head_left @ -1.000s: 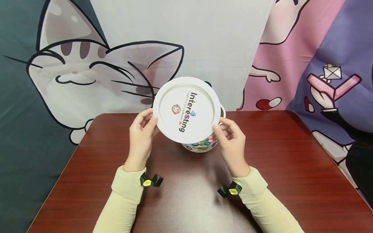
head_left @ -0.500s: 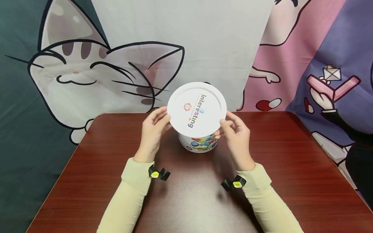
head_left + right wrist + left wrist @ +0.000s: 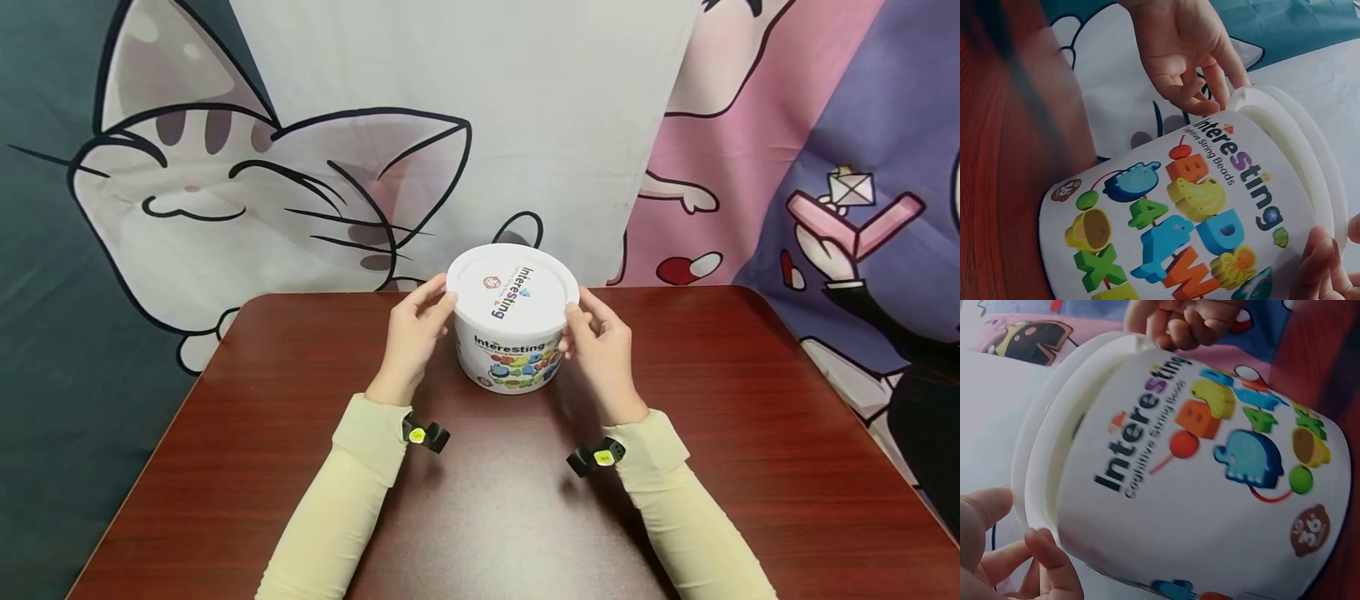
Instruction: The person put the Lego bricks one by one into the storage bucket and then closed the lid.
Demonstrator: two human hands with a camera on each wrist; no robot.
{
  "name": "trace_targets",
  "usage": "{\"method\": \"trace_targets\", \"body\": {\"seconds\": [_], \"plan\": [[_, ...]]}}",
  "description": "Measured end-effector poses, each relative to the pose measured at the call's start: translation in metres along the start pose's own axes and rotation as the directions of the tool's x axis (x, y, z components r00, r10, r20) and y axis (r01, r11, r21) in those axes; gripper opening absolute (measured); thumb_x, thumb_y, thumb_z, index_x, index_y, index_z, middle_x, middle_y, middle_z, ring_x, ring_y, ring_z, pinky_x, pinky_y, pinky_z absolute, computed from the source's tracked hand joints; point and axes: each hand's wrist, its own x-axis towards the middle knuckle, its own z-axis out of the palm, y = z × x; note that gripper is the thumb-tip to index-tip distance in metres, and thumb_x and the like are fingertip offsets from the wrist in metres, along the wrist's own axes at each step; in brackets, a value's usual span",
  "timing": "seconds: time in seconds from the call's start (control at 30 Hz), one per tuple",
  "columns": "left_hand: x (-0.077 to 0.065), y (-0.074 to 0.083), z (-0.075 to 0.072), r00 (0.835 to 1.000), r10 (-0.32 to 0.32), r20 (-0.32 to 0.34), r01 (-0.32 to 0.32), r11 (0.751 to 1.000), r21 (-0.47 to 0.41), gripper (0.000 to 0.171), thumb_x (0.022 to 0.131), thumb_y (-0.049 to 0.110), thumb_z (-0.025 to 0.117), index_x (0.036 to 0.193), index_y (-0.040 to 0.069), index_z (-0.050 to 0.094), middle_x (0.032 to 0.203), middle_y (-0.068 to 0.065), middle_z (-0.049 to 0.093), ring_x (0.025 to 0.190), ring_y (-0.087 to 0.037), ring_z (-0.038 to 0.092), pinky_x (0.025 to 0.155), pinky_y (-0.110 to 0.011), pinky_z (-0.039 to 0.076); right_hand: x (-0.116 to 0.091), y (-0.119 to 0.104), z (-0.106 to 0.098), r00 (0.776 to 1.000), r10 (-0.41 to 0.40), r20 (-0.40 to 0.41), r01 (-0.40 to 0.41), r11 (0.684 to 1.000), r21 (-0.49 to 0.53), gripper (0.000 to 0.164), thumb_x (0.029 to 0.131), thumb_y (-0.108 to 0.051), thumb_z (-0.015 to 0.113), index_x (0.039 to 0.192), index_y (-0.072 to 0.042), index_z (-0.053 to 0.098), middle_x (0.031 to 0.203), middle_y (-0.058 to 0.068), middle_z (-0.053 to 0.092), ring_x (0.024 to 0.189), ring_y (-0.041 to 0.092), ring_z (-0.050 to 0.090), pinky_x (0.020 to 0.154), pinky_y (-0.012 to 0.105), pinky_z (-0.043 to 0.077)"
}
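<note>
A round white lid (image 3: 480, 287) printed "Interesting" lies over the mouth of a white bucket (image 3: 472, 358), which stands upright on the table. The bucket's wall carries pictures of colourful string beads. My left hand (image 3: 408, 346) pinches the lid's left edge between thumb and fingers. At the opposite edge, my right hand (image 3: 606, 358) does the same, some fingertips against the bucket's side just below. In the left wrist view, a pale band shows between the lid (image 3: 1025, 450) and the printed wall. The bucket's inside is hidden in the head view.
The reddish-brown wooden table (image 3: 225, 467) reaches back to a cloth backdrop (image 3: 570, 125) with cartoon figures. The bucket stands near the table's far edge. Small black cameras (image 3: 426, 434) sit on both wrists. A black object (image 3: 926, 425) shows at the far right.
Both hands have brought the lid down and slightly right onto the bucket's top, and it has tilted from facing me to nearly level. More of the bucket's printed wall now shows.
</note>
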Motion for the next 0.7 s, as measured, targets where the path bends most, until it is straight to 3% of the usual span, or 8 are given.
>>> {"method": "trace_targets", "body": {"seconds": [0.2, 0.5, 0.57, 0.7], "plan": [[0.003, -0.012, -0.002, 0.999, -0.01, 0.04, 0.009, 1.0, 0.028, 0.047, 0.099, 0.014, 0.067, 0.144, 0.007, 0.057, 0.137, -0.012, 0.06, 0.079, -0.006, 0.058, 0.065, -0.016, 0.049, -0.001, 0.002, 0.001, 1.0, 0.009, -0.003, -0.008, 1.0, 0.027, 0.045, 0.099, -0.01, 0.063, 0.142, 0.0, 0.055, 0.069, -0.001, 0.06, 0.052, 0.008, 0.058, 0.048, 0.02, 0.05], [0.013, -0.016, -0.003, 0.996, 0.031, 0.08, -0.04, 0.993, 0.108, 0.048, 0.098, 0.017, 0.068, 0.143, 0.007, 0.057, 0.134, -0.013, 0.06, 0.081, -0.015, 0.059, 0.063, -0.019, 0.046, 0.003, 0.0, 0.0, 1.0, 0.018, 0.011, -0.018, 1.0, 0.009, 0.046, 0.098, -0.007, 0.059, 0.144, -0.002, 0.054, 0.07, 0.002, 0.058, 0.053, 0.012, 0.055, 0.049, 0.022, 0.05], [0.017, -0.015, -0.004, 0.995, 0.057, 0.085, -0.07, 0.985, 0.159, 0.046, 0.098, 0.018, 0.068, 0.142, 0.006, 0.058, 0.134, -0.015, 0.058, 0.087, -0.016, 0.061, 0.066, -0.021, 0.048, 0.004, 0.0, -0.001, 1.0, 0.019, 0.005, -0.019, 0.999, -0.03, 0.044, 0.099, -0.009, 0.057, 0.142, -0.003, 0.055, 0.073, 0.004, 0.056, 0.054, 0.014, 0.053, 0.049, 0.022, 0.047], [0.025, -0.007, -0.003, 0.988, 0.112, 0.103, -0.139, 0.94, 0.31, 0.042, 0.101, 0.019, 0.063, 0.141, 0.005, 0.059, 0.138, -0.018, 0.051, 0.11, -0.022, 0.06, 0.087, -0.029, 0.051, 0.01, -0.001, -0.002, 0.998, -0.06, -0.03, 0.051, 0.97, -0.239, 0.043, 0.097, -0.011, 0.055, 0.139, -0.003, 0.057, 0.099, 0.01, 0.056, 0.085, 0.014, 0.055, 0.074, 0.023, 0.048]]}}
